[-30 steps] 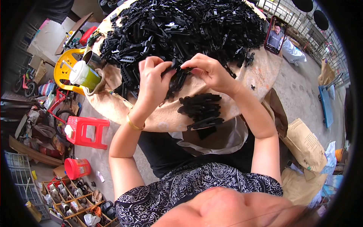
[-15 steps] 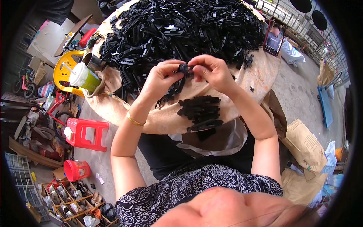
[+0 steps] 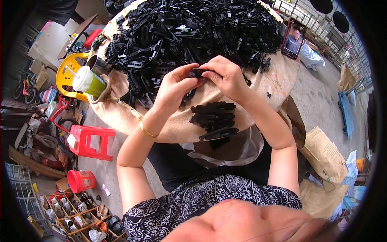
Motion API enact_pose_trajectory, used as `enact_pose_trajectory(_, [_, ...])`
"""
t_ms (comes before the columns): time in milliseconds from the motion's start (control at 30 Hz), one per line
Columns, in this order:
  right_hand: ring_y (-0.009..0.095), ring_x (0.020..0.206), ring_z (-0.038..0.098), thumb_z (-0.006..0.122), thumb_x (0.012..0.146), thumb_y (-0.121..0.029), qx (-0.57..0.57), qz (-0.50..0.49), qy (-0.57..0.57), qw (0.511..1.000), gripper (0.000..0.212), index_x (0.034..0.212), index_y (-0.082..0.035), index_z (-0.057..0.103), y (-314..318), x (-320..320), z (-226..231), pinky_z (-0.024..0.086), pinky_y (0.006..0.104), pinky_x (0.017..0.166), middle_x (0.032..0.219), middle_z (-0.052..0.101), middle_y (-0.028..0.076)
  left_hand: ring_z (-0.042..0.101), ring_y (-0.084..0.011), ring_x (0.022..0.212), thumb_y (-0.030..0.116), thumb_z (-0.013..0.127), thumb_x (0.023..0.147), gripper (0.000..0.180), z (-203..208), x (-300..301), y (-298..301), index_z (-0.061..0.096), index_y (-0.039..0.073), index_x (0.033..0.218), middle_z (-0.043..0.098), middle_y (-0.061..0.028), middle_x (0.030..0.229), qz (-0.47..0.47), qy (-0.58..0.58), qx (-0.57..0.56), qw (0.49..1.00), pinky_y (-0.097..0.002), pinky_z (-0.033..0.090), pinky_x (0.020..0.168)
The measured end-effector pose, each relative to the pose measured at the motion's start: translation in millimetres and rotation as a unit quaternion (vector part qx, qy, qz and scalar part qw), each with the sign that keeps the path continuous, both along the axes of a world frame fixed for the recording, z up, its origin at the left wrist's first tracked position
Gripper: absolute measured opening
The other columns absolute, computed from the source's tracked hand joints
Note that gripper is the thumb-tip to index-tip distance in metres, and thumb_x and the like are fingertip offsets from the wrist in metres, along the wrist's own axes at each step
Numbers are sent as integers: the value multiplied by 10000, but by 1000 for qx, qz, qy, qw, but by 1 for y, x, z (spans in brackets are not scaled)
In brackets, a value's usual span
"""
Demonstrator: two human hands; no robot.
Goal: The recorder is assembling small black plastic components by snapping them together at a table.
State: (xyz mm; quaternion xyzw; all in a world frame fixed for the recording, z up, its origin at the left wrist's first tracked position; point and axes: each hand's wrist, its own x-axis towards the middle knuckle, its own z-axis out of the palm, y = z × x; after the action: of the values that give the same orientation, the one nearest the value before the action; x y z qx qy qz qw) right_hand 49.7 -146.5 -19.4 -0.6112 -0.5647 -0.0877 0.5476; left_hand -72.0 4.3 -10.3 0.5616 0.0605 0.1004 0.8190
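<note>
From the head view, I am watching both hands meeting above the table, pinching one small black plastic part between them, close to the big heap of black parts for easy reach. The left hand and right hand are curling narrow, fingertips gripping it, wrists raised over the small sorted pile.

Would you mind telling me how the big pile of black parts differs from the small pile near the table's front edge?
The big pile is a loose, tangled heap covering the far half of the table; the small pile is compact, with its parts lying roughly side by side. The big pile holds far more pieces. The hands work between the two, together pinching one small black part. Both piles are black plastic parts on the same brown-covered table.
</note>
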Motion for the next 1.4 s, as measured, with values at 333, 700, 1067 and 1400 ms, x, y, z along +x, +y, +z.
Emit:
enact_pose_trajectory(333, [251, 797, 629, 718, 775, -58, -25, 25, -19, 999, 246, 1005, -5, 650, -4, -3, -1, 533, 310, 695, 991, 592, 111, 610, -147, 1036, -47, 644, 834, 412, 6, -1, -6, 550, -59, 1235, 636, -138, 1156, 103, -25, 302, 947, -265, 497, 907])
enact_pose_trajectory(700, [164, 825, 650, 787, 736, -146, -160, 60, 87, 982, 381, 1025, 16, 598, -8, 1, 5, 519, 279, 725, 930, 636, 95, 673, -188, 844, -43, 665, 784, 391, 14, -14, -3, 608, -17, 1170, 677, -174, 1015, 77, -24, 581, 810, -273, 514, 737])
enact_pose_trajectory(1067, [169, 776, 662, 806, 707, -125, -109, 82, 106, 985, 347, 956, 38, 628, -12, 0, 6, 533, 283, 682, 862, 656, 130, 655, -274, 744, -32, 655, 782, 334, 22, -18, -5, 627, -18, 1115, 666, -177, 944, 70, -100, 588, 800, -301, 508, 667])
enact_pose_trajectory(1400, [209, 674, 648, 789, 717, -112, -110, 29, 56, 992, 310, 953, 7, 629, -11, -2, 6, 511, 290, 609, 803, 638, 138, 653, -230, 720, -35, 650, 787, 335, 15, -15, -7, 633, -1, 1120, 670, -164, 933, 91, -125, 590, 792, -275, 505, 629])
